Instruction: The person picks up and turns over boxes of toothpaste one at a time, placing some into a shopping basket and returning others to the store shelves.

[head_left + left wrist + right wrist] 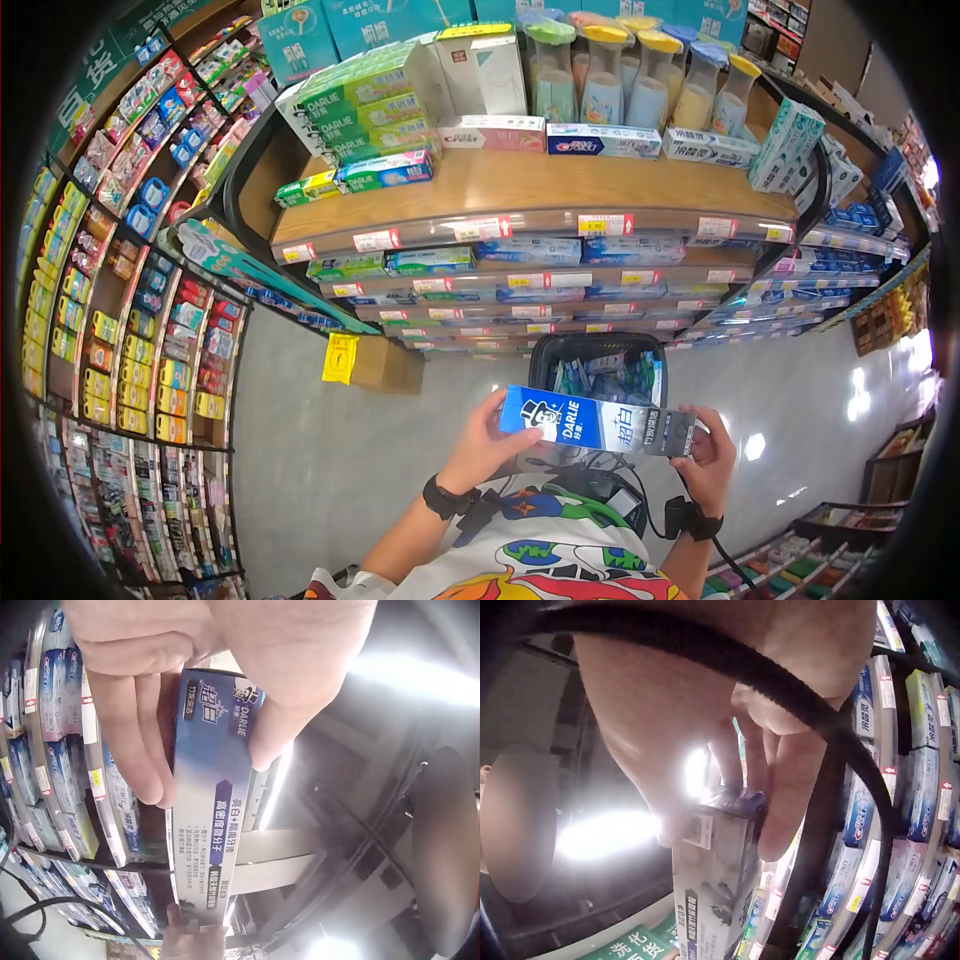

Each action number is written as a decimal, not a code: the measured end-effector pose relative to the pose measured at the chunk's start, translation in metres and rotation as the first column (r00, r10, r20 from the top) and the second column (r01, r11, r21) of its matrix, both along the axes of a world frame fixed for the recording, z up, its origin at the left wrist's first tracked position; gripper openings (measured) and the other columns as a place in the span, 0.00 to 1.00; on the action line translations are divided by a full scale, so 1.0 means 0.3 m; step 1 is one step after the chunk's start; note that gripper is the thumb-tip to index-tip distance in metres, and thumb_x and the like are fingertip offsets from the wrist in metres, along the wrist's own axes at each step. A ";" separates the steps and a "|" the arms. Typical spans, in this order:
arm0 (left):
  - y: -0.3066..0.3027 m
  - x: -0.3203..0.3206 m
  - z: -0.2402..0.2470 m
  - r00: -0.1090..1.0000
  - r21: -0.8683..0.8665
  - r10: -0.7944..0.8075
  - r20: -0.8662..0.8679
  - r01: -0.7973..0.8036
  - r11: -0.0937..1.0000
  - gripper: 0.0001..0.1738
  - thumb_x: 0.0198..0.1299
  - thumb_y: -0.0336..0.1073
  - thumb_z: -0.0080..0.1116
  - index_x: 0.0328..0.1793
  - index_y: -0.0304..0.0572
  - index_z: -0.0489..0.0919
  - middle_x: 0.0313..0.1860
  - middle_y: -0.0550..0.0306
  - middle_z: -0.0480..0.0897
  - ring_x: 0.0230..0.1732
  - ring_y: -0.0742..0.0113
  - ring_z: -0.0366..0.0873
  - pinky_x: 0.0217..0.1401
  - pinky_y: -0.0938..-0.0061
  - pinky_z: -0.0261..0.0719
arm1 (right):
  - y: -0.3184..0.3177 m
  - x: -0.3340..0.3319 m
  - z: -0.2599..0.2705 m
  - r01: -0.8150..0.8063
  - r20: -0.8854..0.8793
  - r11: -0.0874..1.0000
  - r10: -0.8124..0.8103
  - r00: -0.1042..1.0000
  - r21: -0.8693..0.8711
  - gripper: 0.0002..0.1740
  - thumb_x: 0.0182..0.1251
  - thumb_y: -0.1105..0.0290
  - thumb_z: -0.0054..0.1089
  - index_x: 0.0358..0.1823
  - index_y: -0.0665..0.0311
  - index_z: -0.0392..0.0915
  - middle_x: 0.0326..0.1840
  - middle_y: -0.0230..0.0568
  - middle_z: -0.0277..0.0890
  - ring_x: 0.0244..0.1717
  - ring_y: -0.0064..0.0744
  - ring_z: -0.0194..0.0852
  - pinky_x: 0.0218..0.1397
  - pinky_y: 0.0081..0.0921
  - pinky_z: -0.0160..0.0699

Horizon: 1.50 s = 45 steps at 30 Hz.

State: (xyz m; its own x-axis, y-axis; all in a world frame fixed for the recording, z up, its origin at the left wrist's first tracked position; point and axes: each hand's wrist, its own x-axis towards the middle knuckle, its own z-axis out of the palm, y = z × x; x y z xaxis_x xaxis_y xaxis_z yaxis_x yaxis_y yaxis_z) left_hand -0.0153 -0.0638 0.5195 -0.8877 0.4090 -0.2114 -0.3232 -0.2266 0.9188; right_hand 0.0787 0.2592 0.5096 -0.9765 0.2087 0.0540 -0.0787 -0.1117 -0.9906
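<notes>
A long blue, white and grey Darlie toothpaste box [600, 423] is held level in front of the body, its printed face up in the head view. My left hand [497, 440] grips its blue end, thumb on the near side. At the dark grey end, my right hand [708, 460] holds it between thumb and fingers. In the left wrist view, the thumb and fingers of the left hand [217, 682] pinch the box [210, 795] from both sides. The right wrist view has the right hand [727, 720] around the box's other end [716, 862].
Behind the box stands a dark shopping basket [597, 345] with several toothpaste boxes inside. A wooden-topped shelf [520, 185] curves across the front, with toothpaste boxes and pouring bottles. A cardboard box [388, 366] sits on the floor at left. A black cable hangs near the right wrist.
</notes>
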 end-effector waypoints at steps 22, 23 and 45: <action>-0.088 0.552 -0.035 0.974 0.005 0.225 -0.001 -0.225 0.974 0.23 0.68 0.27 0.65 0.64 0.33 0.69 0.49 0.45 0.85 0.43 0.56 0.89 0.47 0.64 0.91 | -0.109 0.297 0.035 -0.161 -0.074 0.983 0.168 0.983 0.088 0.38 0.59 0.76 0.72 0.72 0.71 0.70 0.69 0.46 0.70 0.60 0.36 0.79 0.54 0.26 0.89; -0.101 0.586 -0.036 0.971 0.025 0.239 -0.003 -0.239 0.971 0.23 0.68 0.27 0.65 0.64 0.33 0.69 0.49 0.45 0.85 0.43 0.56 0.89 0.47 0.64 0.91 | -0.131 0.328 0.037 -0.145 -0.075 0.987 0.150 0.986 0.068 0.37 0.61 0.76 0.70 0.73 0.71 0.69 0.69 0.46 0.70 0.60 0.36 0.79 0.55 0.27 0.89; -0.319 1.059 -0.085 0.901 0.137 0.424 -0.085 -0.411 0.901 0.27 0.67 0.23 0.62 0.70 0.30 0.66 0.56 0.46 0.82 0.52 0.58 0.86 0.54 0.63 0.89 | -0.345 0.647 0.053 -0.318 -0.053 0.939 0.327 0.944 0.134 0.40 0.58 0.78 0.75 0.74 0.69 0.70 0.74 0.51 0.71 0.65 0.35 0.78 0.64 0.32 0.83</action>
